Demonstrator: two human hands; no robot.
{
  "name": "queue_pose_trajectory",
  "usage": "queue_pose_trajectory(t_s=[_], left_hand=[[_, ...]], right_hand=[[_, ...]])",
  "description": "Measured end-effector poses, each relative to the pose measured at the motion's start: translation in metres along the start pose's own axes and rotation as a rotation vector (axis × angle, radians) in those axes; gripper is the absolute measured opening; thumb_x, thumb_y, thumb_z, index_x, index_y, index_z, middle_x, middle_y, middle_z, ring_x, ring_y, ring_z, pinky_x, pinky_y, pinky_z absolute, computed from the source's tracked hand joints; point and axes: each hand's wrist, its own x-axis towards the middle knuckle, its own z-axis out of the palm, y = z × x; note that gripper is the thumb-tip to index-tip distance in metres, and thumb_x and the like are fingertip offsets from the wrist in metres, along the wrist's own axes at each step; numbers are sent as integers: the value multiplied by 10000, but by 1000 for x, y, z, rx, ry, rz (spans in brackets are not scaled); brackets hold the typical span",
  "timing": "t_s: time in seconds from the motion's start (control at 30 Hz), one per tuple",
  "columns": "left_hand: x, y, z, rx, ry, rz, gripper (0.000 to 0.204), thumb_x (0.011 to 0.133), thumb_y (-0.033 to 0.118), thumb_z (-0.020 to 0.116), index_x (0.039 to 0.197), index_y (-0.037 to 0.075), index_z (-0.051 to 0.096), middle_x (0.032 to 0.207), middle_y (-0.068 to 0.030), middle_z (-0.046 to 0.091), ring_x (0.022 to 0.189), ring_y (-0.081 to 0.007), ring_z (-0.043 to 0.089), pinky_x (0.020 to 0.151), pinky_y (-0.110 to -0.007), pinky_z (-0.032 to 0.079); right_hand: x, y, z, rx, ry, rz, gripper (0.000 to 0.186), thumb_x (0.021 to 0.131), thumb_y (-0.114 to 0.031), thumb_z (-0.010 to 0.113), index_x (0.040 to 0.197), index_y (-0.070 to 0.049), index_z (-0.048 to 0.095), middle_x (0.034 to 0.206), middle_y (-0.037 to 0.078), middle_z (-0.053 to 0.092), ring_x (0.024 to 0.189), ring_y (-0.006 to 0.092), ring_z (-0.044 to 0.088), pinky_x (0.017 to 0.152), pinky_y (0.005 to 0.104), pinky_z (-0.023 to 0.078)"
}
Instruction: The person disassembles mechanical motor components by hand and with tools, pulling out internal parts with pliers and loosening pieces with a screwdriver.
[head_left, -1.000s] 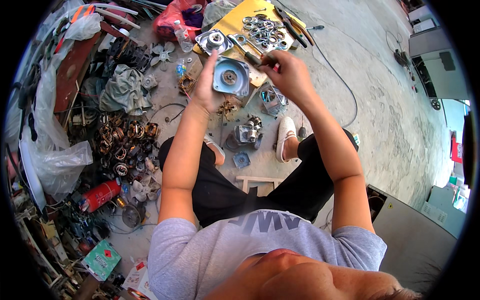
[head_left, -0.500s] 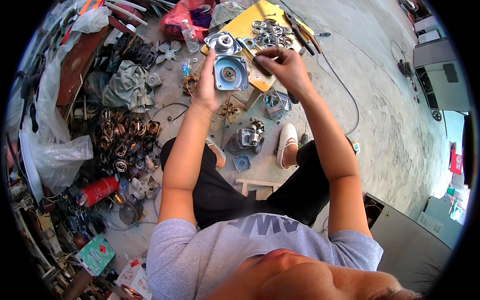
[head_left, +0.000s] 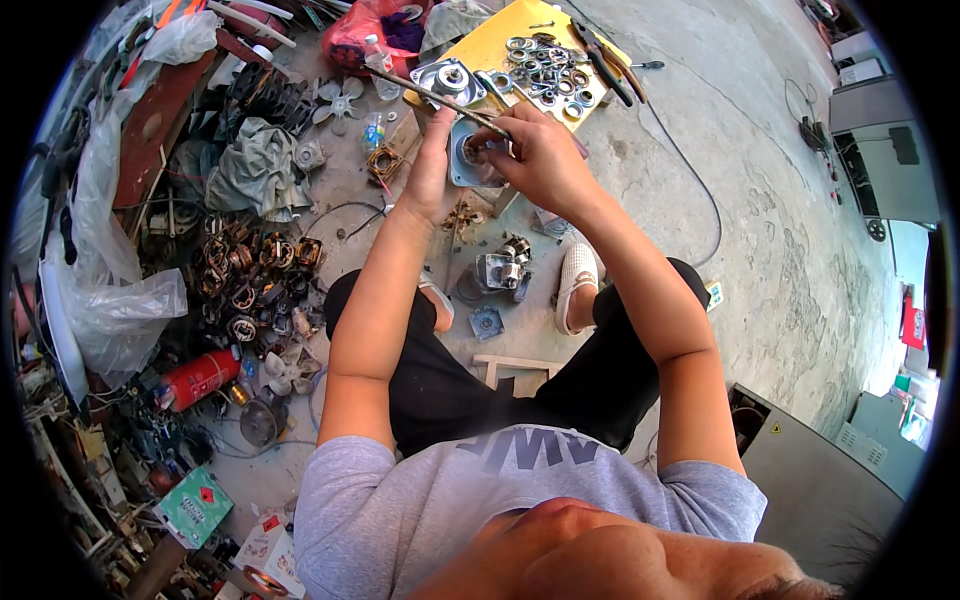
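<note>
My left hand (head_left: pixel 430 170) is closed on the edge of a square, light-blue metal motor end cover (head_left: pixel 462 172), held up with its round recess facing me. Across its middle lies my right hand (head_left: pixel 540 160), with fingertips bent into the recess; whatever they touch there is hidden. A long thin metal rod (head_left: pixel 430 95) is also gripped in the right hand, slanting up to the left. Beyond my hands, a second silver end cover (head_left: pixel 450 80) rests on the yellow low table (head_left: pixel 480 30). Several ring bearings (head_left: pixel 550 70) lie beside it.
Large pliers (head_left: pixel 605 65) lie at the table's right edge, near a small screwdriver (head_left: pixel 650 65). A motor part (head_left: pixel 500 270) and a small blue cover (head_left: pixel 486 323) sit on the floor between my feet. Scrap copper windings (head_left: pixel 245 270) and a red cylinder (head_left: pixel 200 380) crowd the left.
My right hand has moved left and down onto the blue cover. The rod now slants across to the left. The left hand has shifted slightly right and down with the cover.
</note>
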Motion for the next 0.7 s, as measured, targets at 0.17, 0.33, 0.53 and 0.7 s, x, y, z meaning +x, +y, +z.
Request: queue_pose_trajectory(t_s=[0.17,0.33,0.53,0.7], left_hand=[[0,2,0,-15,-38,-30,568,1014,557,363,1238,79,573,1086,-49,662,961,-140,630,793,-298,518],[1,2,-5,-24,-50,-49,575,1019,553,344,1221,72,585,1044,-53,676,938,-152,645,795,-310,527],[-4,11,12,-41,5,35,570,1026,545,321,1202,70,582,1057,-68,674,977,-166,654,832,-320,542],[3,5,-2,-65,-16,9,545,1016,540,362,1246,99,583,1119,-40,677,944,-158,666,760,-310,566]], right_hand=[[-1,10,6,-60,66,-130,260,750,-99,732,1009,-69,719,948,108,622,842,309,656,750,397,535],[-2,6,3,-89,68,-141,241,751,-87,728,990,-60,711,950,104,624,811,303,660,718,389,538],[-4,2,-6,-59,60,-64,224,791,-77,739,1015,-81,720,940,76,620,749,240,628,680,347,512],[-2,8,0,-30,45,-106,241,784,-106,732,1025,-92,724,974,98,637,857,303,655,754,388,532]])
